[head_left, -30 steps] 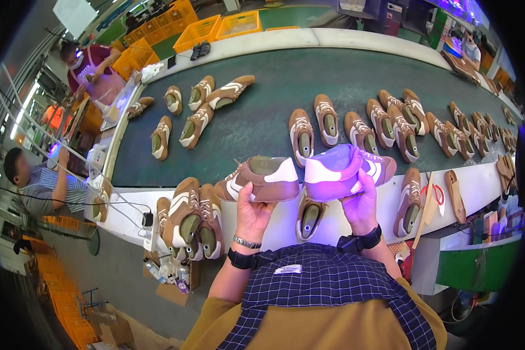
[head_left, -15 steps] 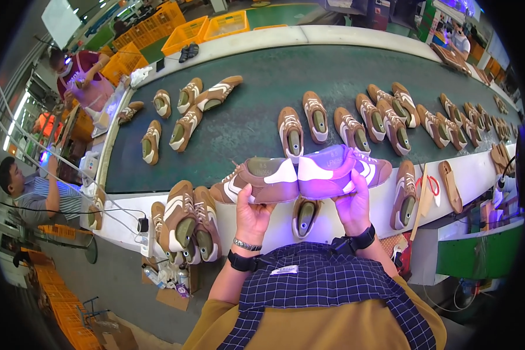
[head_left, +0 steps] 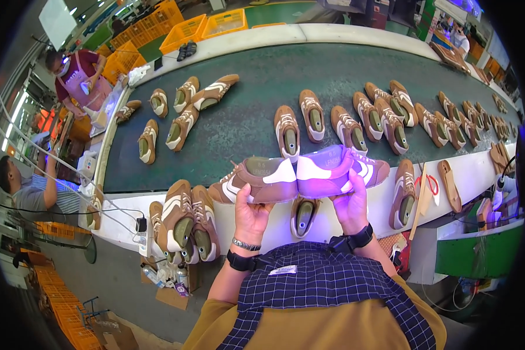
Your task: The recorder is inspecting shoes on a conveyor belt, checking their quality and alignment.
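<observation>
My left hand point(head_left: 252, 216) is closed around a brown sneaker point(head_left: 256, 179) with white stripes and a white heel patch, its toe to the left. My right hand point(head_left: 351, 205) grips the matching sneaker point(head_left: 326, 172), toe to the right and lit purple. The two heels meet in the middle, and the olive linings show inside. Both shoes are held up above the near edge of the belt. Below them a single sneaker point(head_left: 304, 217) stands on the white ledge, partly hidden by the held pair.
Several like sneakers point(head_left: 287, 129) lie on the green conveyor belt point(head_left: 245, 111). A stack of sneakers point(head_left: 184, 224) stands left on the white ledge point(head_left: 122, 224). At right are another sneaker point(head_left: 402, 195), red-handled scissors point(head_left: 430, 185) and a brown sole-shaped piece point(head_left: 449, 185). Two co-workers stand at left.
My hands and the held pair stay almost in place. The view has shifted slightly. At far left, a co-worker's head and hands have moved around a shoe.
</observation>
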A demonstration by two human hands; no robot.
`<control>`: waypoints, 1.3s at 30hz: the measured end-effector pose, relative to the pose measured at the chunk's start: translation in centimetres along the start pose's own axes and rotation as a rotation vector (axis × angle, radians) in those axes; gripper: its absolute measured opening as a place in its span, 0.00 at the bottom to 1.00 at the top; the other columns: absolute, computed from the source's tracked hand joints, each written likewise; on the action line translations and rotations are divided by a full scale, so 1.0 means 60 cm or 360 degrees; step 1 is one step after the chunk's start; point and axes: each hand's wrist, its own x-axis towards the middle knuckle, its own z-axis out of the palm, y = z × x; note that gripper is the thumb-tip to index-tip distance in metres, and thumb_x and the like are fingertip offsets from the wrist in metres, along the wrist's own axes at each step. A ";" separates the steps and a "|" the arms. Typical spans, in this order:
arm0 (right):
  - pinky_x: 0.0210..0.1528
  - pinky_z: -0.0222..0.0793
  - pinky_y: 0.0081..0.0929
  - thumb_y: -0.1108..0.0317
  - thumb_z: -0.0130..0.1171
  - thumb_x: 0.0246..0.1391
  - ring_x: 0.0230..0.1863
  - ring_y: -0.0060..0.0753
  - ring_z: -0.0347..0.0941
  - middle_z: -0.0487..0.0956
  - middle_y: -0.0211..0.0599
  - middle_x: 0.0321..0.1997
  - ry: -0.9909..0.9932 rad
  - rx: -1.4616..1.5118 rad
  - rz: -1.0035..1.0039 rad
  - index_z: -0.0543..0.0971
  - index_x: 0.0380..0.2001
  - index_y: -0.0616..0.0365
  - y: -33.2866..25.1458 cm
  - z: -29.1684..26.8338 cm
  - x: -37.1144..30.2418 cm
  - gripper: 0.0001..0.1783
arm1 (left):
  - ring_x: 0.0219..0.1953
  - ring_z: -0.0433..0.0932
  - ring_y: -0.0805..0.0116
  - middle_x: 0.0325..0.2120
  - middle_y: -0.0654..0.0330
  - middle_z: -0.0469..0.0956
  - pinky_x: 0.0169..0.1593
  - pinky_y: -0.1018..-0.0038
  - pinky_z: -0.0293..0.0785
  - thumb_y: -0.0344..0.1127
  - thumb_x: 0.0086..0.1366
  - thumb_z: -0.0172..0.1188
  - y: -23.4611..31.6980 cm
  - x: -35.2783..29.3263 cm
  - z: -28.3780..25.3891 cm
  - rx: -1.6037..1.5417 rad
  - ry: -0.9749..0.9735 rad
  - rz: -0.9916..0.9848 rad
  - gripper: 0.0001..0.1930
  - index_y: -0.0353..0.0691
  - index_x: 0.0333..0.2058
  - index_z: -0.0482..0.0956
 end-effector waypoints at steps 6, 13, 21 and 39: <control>0.45 0.72 0.35 0.58 0.52 0.54 0.47 0.30 0.72 0.75 0.32 0.45 -0.0026 -0.0057 -0.0018 0.70 0.47 0.54 -0.003 -0.004 0.004 0.19 | 0.49 0.71 0.62 0.48 0.57 0.71 0.51 0.65 0.73 0.42 0.56 0.58 -0.002 0.001 0.001 0.0101 0.0027 0.0090 0.26 0.42 0.52 0.65; 0.55 0.65 0.36 0.59 0.54 0.54 0.52 0.31 0.69 0.73 0.31 0.49 -0.0156 -0.0106 -0.0051 0.66 0.52 0.55 -0.017 -0.010 0.008 0.23 | 0.47 0.73 0.67 0.44 0.61 0.74 0.47 0.67 0.74 0.40 0.56 0.58 0.008 -0.009 0.017 0.0277 -0.0040 0.0183 0.22 0.42 0.49 0.68; 0.58 0.61 0.35 0.62 0.52 0.53 0.53 0.32 0.67 0.71 0.34 0.51 -0.0214 -0.0091 0.0058 0.65 0.53 0.58 -0.020 -0.032 0.012 0.25 | 0.46 0.74 0.68 0.44 0.61 0.75 0.50 0.67 0.71 0.40 0.57 0.57 0.018 -0.008 -0.001 0.0264 -0.0023 0.0031 0.21 0.40 0.49 0.69; 0.50 0.71 0.38 0.51 0.47 0.49 0.48 0.43 0.72 0.70 0.50 0.52 -0.0291 -0.0269 0.0710 0.63 0.55 0.65 0.002 0.003 -0.007 0.35 | 0.36 0.70 0.63 0.33 0.56 0.69 0.37 0.69 0.67 0.42 0.62 0.49 0.224 0.326 -0.197 0.0269 0.0551 0.0368 0.14 0.38 0.41 0.67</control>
